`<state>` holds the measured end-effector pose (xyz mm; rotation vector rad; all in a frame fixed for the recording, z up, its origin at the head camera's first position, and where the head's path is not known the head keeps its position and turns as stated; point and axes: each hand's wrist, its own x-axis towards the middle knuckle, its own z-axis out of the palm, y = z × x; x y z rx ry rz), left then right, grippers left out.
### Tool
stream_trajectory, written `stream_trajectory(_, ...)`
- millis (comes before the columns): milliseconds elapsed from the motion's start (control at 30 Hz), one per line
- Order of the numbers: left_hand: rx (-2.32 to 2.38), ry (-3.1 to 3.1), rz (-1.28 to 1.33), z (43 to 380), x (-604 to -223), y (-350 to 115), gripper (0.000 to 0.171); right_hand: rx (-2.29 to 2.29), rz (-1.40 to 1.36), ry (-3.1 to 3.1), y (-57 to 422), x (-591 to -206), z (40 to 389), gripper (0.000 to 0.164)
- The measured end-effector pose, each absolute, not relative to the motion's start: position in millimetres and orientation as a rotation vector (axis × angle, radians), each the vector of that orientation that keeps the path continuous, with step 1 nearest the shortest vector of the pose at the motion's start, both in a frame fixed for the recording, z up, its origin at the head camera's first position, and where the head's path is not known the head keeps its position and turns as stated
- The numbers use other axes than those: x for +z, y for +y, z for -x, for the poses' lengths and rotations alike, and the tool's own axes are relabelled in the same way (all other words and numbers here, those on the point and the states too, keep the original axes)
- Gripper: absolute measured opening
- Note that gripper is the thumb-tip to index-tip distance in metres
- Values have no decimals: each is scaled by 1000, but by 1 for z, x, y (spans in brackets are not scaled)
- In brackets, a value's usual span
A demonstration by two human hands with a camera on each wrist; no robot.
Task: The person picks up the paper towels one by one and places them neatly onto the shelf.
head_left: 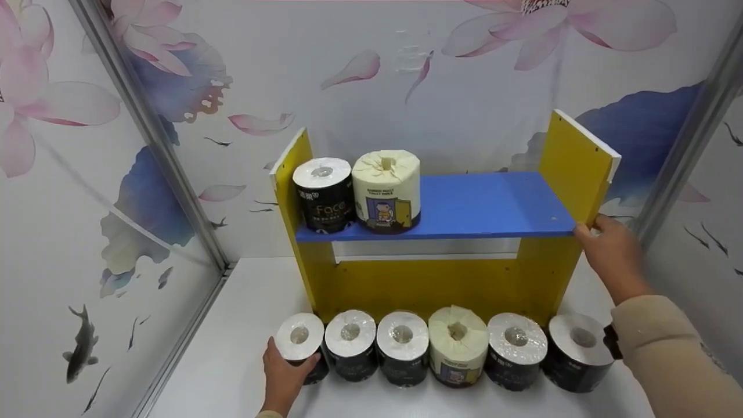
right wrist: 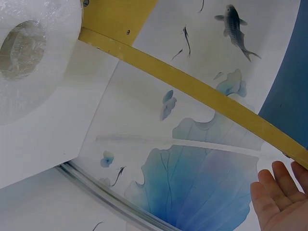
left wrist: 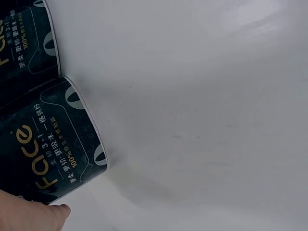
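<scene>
A yellow shelf with a blue board (head_left: 487, 203) stands on the white table. In front of it is a row of several toilet paper rolls, mostly black-wrapped and one cream (head_left: 458, 348). My left hand (head_left: 287, 371) grips the leftmost black roll (head_left: 299, 337), fingers and thumb on opposite sides. The left wrist view shows the thumb (left wrist: 43, 216) against that roll's "Face" label (left wrist: 53, 144). My right hand (head_left: 612, 252) holds the shelf's right side panel (head_left: 572, 168) at the front edge, level with the blue board. In the right wrist view its fingers (right wrist: 281, 192) lie along the panel's outside.
On the blue board's left end stand a black roll (head_left: 322, 194) and a cream roll (head_left: 386, 191), side by side. A yellow back board (head_left: 418, 284) spans the lower level. Floral wall panels (head_left: 406, 104) enclose the table (head_left: 232, 348) at the back and sides.
</scene>
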<state>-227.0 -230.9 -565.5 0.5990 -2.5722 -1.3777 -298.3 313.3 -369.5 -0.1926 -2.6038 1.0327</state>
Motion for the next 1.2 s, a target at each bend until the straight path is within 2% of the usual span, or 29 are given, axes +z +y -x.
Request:
stream_trajectory(533,-1403,-2490,-623,230,-568,-224,117,1015,184,-2604,315,-370,299,59)
stream_trajectory(767,-1402,-2439,-622,232,-569,-224,104,1028,203,-2615,314,-369,299,61)
stream_trajectory(900,-1394,-2429,-624,232,-569,-224,103,1035,203,-2614,313,-369,299,62)
stream_trajectory(1200,-1397,-2429,-633,233,-570,-224,101,1010,143,-2581,313,-369,296,56)
